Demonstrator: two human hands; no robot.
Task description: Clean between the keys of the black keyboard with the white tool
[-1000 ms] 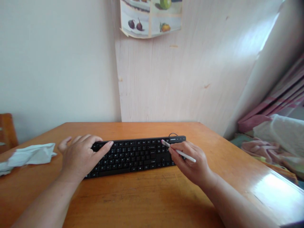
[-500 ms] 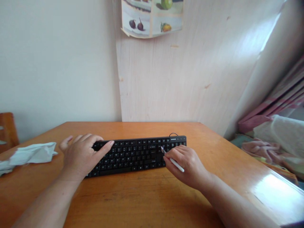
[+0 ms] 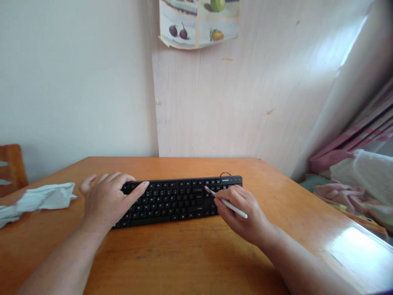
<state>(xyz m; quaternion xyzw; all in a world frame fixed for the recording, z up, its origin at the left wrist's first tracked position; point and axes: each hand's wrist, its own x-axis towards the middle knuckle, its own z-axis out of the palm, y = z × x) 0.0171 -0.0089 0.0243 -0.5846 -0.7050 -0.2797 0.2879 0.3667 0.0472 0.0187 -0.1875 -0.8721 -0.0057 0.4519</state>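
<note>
Keyboard (image 3: 166, 205), black, lies on the wooden table (image 3: 172, 262), ahead of me and between my hands. Its long axis runs left to right across my front, with the right end set slightly farther from me than the left.

Each of my hands is at one end of it; the two hands are well apart from each other. My left hand (image 3: 106, 200) is clasped over the left end, thumb across the upper keys, forefinger at the far edge. My right hand (image 3: 241, 207) is closed on a slim white-handled brush (image 3: 235, 209) above the right-hand part. The handle slants toward me and to the right; its tip (image 3: 207, 189) points away and left, at the small key group beside the main block.

Not visible: the table's near edge, below the view; the top of the picture sheet (image 3: 199, 24) on the wall; the outer end of the white cloth (image 3: 46, 198) at far left; both covered portions of the keys; most left fingertips. I cannot tell whether the tip touches a key. Most key markings are too small to read.
</note>
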